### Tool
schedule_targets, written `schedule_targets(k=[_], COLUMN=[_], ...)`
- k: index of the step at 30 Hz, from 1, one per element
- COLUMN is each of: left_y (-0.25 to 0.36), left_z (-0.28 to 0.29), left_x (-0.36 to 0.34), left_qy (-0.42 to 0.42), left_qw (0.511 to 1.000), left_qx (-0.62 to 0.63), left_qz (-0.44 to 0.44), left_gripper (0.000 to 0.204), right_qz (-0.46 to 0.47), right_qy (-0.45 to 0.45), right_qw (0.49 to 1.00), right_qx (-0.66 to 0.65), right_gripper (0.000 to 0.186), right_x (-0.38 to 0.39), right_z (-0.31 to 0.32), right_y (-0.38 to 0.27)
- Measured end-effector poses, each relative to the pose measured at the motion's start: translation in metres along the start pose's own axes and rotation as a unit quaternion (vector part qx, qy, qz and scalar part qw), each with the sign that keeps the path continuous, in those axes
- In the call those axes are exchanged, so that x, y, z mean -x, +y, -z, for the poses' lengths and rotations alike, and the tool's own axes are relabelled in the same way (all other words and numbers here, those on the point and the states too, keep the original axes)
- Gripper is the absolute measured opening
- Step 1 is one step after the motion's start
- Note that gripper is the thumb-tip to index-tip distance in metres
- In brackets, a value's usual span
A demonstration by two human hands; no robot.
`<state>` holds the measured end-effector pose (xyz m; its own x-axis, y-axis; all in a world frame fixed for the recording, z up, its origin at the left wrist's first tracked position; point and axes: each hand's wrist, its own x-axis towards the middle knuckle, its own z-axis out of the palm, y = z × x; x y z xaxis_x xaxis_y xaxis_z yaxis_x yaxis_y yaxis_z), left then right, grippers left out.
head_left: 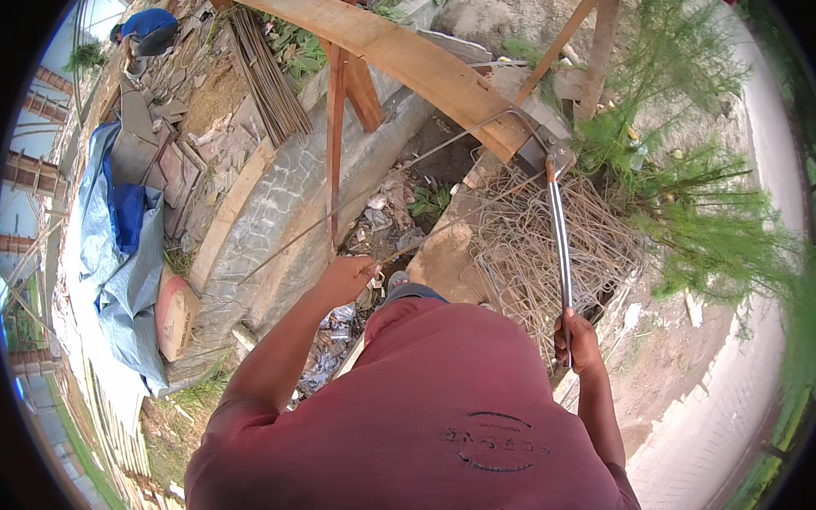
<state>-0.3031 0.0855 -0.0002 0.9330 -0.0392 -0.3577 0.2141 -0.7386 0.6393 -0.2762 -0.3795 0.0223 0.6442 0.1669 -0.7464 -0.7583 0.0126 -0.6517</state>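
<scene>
My left hand (351,276) is closed on a thin steel rod (463,215), which runs diagonally up to a metal fixture (533,154) at the end of a long wooden plank (397,52). My right hand (574,337) grips the lower end of a long silver metal bar (560,233) whose rusty upper end meets that fixture. Another thin rod crosses the plank's supports above my left hand. Beneath the bar lies a tangled pile of bent steel wire (507,240).
A concrete curb (256,223), blue tarps (128,281) and a paper sack (177,314) are on the left, with bundled strips (266,70) farther back. Leafy branches (696,229) hang at the right. Another person in blue (146,30) bends down at the upper left. Wooden posts prop the plank.
</scene>
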Motion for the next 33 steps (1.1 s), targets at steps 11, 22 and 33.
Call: schedule_targets(k=[11,22,33], left_y=[0.007,-0.018,0.087], left_z=[0.043,0.058,0.047], left_x=[-0.010,-0.112,-0.024], left_qy=[0.113,0.030,0.125], left_qw=[0.985,0.999,0.950], left_qx=[0.112,0.036,0.282], left_qz=[0.066,0.002,-0.055], left_gripper=[0.032,0.042,0.042], right_qz=[0.000,0.164,0.316], right_qy=[0.047,0.154,0.214], right_qw=[0.994,0.916,0.889], right_qx=[0.103,0.331,0.254], right_gripper=[0.038,0.036,0.019], right_x=[-0.002,-0.035,-0.035], right_z=[-0.011,0.027,-0.014], right_y=[-0.021,0.002,0.000])
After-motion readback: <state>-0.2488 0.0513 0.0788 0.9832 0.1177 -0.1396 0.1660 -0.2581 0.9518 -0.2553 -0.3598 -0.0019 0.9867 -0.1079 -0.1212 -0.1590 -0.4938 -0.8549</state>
